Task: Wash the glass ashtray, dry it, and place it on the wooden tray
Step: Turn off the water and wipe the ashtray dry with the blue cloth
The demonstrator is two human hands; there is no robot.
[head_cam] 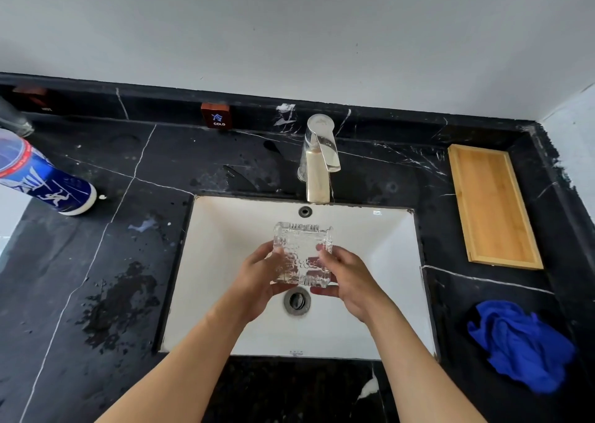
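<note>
A square, textured glass ashtray (pixel 301 248) is held over the white sink basin (pixel 225 261), just below the chrome faucet (pixel 318 161). My left hand (pixel 257 281) grips its left side and my right hand (pixel 347 281) grips its right side, fingers wrapped under it. No water stream is visible from the faucet. The wooden tray (pixel 492 206) lies on the black counter at the right, with nothing on it. A crumpled blue cloth (pixel 521 345) lies on the counter at the near right.
The black marble counter (pixel 112 261) has wet patches to the left of the sink. A blue and white bottle (pixel 42 177) lies at the far left. A small red "COLD" sign (pixel 216 116) stands by the back ledge. The drain (pixel 297 300) sits below my hands.
</note>
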